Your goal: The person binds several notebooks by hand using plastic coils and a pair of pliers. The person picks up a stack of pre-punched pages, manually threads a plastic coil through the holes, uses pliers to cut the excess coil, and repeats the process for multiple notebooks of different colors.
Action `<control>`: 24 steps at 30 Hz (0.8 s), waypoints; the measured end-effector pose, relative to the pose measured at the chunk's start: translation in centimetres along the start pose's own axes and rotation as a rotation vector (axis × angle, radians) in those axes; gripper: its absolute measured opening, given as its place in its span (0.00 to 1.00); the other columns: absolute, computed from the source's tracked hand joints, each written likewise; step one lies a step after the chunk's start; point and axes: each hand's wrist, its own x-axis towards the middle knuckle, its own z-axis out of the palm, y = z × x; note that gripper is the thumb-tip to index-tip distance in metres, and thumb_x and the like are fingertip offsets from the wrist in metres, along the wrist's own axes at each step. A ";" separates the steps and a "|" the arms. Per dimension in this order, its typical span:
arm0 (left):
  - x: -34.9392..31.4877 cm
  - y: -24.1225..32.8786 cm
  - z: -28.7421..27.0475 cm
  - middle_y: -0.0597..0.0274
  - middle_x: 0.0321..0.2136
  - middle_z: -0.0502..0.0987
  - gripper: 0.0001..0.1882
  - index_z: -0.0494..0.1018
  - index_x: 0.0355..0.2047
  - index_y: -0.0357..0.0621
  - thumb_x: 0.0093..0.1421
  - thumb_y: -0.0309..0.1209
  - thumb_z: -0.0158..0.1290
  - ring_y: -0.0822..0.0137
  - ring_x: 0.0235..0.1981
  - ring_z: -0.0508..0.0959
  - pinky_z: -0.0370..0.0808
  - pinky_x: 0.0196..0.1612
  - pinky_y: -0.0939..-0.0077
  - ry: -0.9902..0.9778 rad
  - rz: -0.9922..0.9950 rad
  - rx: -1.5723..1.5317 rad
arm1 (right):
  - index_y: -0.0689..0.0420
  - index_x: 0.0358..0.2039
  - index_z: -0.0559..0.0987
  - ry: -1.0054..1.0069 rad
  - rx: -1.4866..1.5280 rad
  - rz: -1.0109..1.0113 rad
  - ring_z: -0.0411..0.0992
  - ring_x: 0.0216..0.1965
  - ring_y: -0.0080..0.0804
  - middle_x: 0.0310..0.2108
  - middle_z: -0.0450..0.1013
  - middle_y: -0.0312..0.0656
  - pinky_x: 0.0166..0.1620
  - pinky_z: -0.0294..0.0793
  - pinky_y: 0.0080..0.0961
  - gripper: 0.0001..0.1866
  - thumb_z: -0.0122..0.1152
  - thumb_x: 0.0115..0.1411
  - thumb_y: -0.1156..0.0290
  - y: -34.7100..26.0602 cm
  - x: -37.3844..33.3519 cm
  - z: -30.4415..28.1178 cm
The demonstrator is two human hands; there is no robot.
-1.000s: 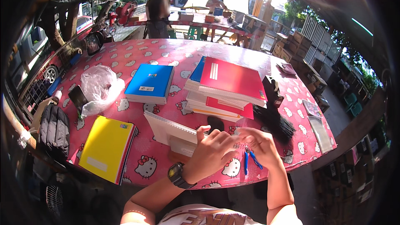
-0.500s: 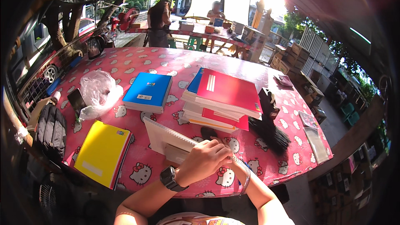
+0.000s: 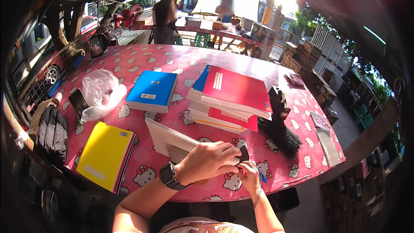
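Observation:
A pale-covered notebook [image 3: 166, 137] stands on its edge, leaning, with punched holes or coil along its top. My left hand [image 3: 209, 160], wearing a black watch [image 3: 169, 176], lies over its right end with fingers bent. What those fingers grip is hidden. My right hand [image 3: 249, 178] meets the left fingertips, closed in a pinch on a thin spiral binding coil [image 3: 259, 190] that loops back along my wrist. A small dark object [image 3: 244, 152], its kind unclear, shows just beyond my fingers. A blue thin item [image 3: 264, 178] lies beside my right hand.
Beyond my hands stand a stack topped by a red notebook [image 3: 236, 89] and a blue notebook pile [image 3: 152, 89]. Yellow notebooks [image 3: 103, 153] lie left, near a plastic bag [image 3: 101, 92]. Black coils [image 3: 282, 140] lie right. Two people work at a far table.
My right hand has moved out from under the left and now shows its pinching fingers. My left hand has shifted slightly, its fingers lifting apart from the right wrist.

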 end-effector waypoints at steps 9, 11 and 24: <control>0.1 -1.1 0.1 0.65 0.23 0.70 0.10 0.70 0.30 0.45 0.55 0.38 0.55 0.67 0.27 0.76 0.75 0.28 0.74 -0.146 0.023 0.118 | 0.46 0.43 0.77 -0.064 -0.274 -0.005 0.62 0.52 0.42 0.49 0.69 0.39 0.53 0.59 0.41 0.24 0.65 0.42 0.77 -0.3 -0.6 -1.0; 0.2 -1.2 0.4 0.65 0.23 0.70 0.11 0.69 0.30 0.45 0.56 0.38 0.54 0.66 0.26 0.76 0.74 0.27 0.73 -0.187 0.001 0.148 | 0.48 0.43 0.76 -0.077 -0.291 -0.079 0.64 0.50 0.41 0.48 0.70 0.37 0.51 0.61 0.41 0.23 0.64 0.43 0.77 -0.1 0.2 -2.9; 0.4 -0.3 -0.8 0.63 0.25 0.71 0.10 0.69 0.33 0.45 0.55 0.36 0.55 0.63 0.29 0.75 0.74 0.30 0.73 -0.015 0.040 -0.056 | 0.54 0.38 0.72 -0.155 -0.240 -0.116 0.62 0.49 0.53 0.48 0.63 0.49 0.49 0.67 0.42 0.29 0.74 0.34 0.66 0.9 6.4 2.2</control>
